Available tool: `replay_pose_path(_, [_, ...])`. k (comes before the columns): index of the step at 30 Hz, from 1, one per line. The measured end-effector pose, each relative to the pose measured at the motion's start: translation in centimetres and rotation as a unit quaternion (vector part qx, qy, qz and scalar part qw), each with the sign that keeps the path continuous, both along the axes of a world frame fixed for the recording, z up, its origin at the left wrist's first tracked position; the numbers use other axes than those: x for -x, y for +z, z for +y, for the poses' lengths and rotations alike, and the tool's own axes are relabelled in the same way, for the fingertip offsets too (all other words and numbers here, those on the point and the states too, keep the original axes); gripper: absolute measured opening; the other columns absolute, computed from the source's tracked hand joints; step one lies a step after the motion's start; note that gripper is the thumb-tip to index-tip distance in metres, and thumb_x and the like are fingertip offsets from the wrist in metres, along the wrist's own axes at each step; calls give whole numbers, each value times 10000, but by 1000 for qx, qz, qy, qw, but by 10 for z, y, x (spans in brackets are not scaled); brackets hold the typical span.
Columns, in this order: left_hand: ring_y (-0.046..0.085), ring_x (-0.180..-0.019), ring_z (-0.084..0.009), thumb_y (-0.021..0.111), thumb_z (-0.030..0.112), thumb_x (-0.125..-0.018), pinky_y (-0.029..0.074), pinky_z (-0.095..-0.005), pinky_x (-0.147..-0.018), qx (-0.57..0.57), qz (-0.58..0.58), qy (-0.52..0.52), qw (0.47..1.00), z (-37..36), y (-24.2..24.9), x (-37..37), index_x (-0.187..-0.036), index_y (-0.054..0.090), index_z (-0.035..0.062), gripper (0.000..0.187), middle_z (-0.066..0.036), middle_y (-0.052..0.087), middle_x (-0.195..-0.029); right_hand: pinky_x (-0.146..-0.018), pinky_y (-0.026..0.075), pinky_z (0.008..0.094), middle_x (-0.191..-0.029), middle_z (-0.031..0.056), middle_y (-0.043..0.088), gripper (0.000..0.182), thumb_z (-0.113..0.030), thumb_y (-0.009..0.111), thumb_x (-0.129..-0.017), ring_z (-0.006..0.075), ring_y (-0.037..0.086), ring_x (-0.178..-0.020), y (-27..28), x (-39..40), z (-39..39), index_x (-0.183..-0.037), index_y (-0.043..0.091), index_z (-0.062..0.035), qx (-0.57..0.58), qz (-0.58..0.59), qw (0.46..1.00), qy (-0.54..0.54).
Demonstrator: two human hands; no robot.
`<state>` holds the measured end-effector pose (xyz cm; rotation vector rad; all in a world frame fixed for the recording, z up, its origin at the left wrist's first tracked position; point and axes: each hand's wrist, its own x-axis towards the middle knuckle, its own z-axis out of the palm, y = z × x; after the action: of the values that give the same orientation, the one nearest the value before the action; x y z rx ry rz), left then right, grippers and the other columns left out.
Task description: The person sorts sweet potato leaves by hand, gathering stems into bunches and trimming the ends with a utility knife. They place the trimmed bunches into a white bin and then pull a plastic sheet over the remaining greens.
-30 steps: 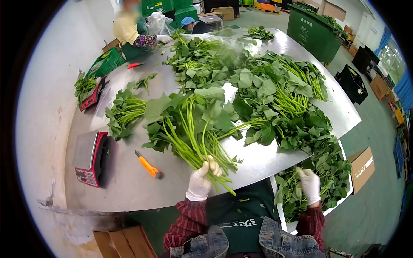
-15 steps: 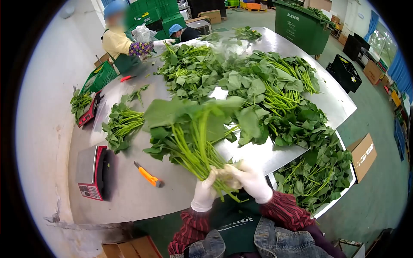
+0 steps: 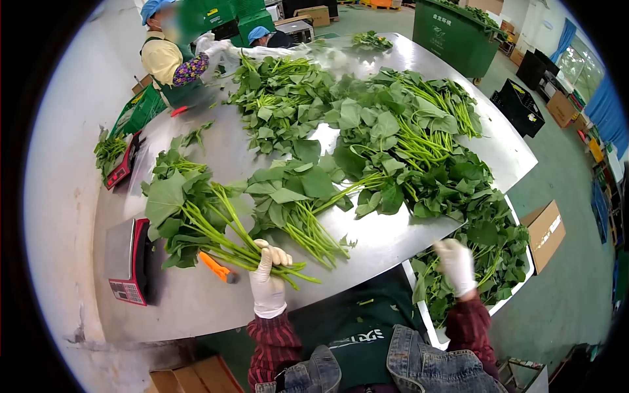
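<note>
Leafy bunch (image 3: 204, 226) over bench (image 3: 190, 308), long axis running forward-left from nearer left hand (image 3: 269, 281); I see its fingers (image 3: 280, 255) curled round stems (image 3: 229, 235); right hand (image 3: 457, 267) well apart, over white tub (image 3: 426, 319), blurred, can't tell its grip

A pale wall (image 3: 65, 177), stained low down, rises along the left, beside the metal worktop (image 3: 504, 144), whose bare patches shine with reflected white light. The floor (image 3: 557, 164) is green. Beyond the worktop's far right side stands a wheeled green bin (image 3: 452, 40), with a black crate (image 3: 517, 108) on the floor nearer. At the right, daylight shows in a window (image 3: 582, 72) hung with blue curtains (image 3: 609, 114). Green crates (image 3: 259, 25) stand stacked at the back.
</note>
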<state>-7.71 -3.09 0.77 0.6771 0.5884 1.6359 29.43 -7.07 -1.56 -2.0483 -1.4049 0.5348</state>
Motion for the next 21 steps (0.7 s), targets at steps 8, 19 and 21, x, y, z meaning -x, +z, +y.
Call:
replay_pose_path(8, [432, -617, -149, 564, 138, -904, 401, -312, -619, 18, 15, 33, 999, -9, 6, 11, -1019, 476, 87, 154, -11, 429, -661, -578, 465, 443, -642, 185, 595, 434, -441, 597, -821, 355, 594, -599, -11, 172, 77, -769, 568, -11, -22, -133, 931, 338])
replay_pose_path(19, [487, -635, -166, 573, 102, -891, 433, -325, -639, 44, 48, 62, 996, -8, 8, 4, -989, 464, 57, 153, -28, 462, -672, -440, 409, 235, -654, 74, 597, 260, -245, 596, -894, 95, 521, -474, 46, 127, 87, -815, 554, -1, -72, 236, 945, 216])
replay_pose_path(21, [496, -633, -165, 573, 94, -891, 444, -326, -640, 57, 52, 53, 996, -9, 8, 0, -978, 467, 54, 143, -27, 462, -668, -443, 421, 218, -677, 58, 615, 252, -222, 584, -904, 83, 537, -480, 66, 118, 79, -812, 543, 9, -128, 229, 945, 197])
